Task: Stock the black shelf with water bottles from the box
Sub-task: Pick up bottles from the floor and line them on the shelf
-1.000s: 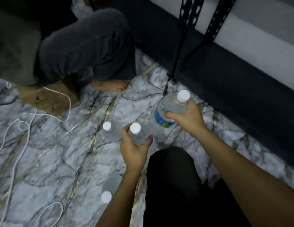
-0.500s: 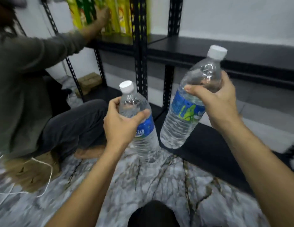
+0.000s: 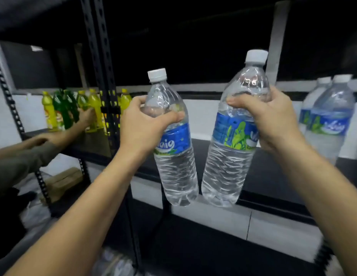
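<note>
The stocking is under way but, judging by how little stands there, far from finished. The left hand (image 3: 145, 124) is wrapped around the shoulder of the left bottle (image 3: 173, 156), and the right hand (image 3: 273, 120) grips the right bottle (image 3: 231, 148) just above its blue label. Both bottles hang in the air at the centre of the frame, tilted slightly so their bases lean toward each other, in front of the middle board of the black shelf (image 3: 265, 176) and not yet set on it. Each is white-capped and filled with clear water almost to the neck. At the right edge of the frame a small cluster of stocked water bottles (image 3: 331, 126) with the same label already stands upright on that board; at least two show, and the rest of the board toward the centre looks open for more. In the neighbouring bay at the left of the frame, yellow and green juice bottles (image 3: 70, 110) stand in a group, with another person's hand (image 3: 86, 116) among them. The box itself cannot be made out for certain; something blurred and plastic-wrapped lies at the bottom edge.
</note>
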{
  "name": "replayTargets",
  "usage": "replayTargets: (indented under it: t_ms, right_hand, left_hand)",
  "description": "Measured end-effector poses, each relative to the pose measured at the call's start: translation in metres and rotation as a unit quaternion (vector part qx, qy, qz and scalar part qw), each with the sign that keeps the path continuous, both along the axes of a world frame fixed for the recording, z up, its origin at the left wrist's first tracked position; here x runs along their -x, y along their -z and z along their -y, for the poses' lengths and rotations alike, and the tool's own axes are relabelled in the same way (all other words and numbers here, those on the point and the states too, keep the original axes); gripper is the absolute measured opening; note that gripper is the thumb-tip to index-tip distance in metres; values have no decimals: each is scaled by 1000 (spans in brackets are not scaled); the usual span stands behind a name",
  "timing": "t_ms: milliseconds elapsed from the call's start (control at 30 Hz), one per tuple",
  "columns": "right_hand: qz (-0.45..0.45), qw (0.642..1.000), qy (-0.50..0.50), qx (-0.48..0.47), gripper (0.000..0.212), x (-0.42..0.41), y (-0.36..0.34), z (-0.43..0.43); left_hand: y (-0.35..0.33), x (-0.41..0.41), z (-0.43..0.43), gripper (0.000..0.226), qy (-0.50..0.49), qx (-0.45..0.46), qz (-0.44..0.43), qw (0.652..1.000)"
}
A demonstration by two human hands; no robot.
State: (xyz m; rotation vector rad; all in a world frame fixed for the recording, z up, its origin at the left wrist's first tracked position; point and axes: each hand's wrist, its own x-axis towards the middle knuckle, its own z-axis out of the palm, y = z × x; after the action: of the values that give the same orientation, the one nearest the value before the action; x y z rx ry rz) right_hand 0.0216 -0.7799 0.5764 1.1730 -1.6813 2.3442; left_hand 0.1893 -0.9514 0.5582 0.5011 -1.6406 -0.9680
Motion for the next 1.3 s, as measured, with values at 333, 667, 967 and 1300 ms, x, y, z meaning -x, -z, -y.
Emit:
replayTargets:
  t_ms: [333, 667, 967, 1300]
  right_hand:
    - [20, 993, 92, -71, 56, 121, -16, 51]
    - [-26, 981, 143, -126, 49, 174, 15, 86]
    - [-27, 987, 100, -122, 74, 179, 19, 88]
    - [-34, 992, 104, -64, 62, 175, 26, 96]
  left_hand:
    - [-29, 145, 72, 79, -7, 50, 92, 994]
    - [-2, 211, 120, 72, -7, 10, 121, 993]
    - [2, 211, 140, 85, 196, -64, 45, 977]
    - [7, 213, 131, 63, 159, -48, 10, 986]
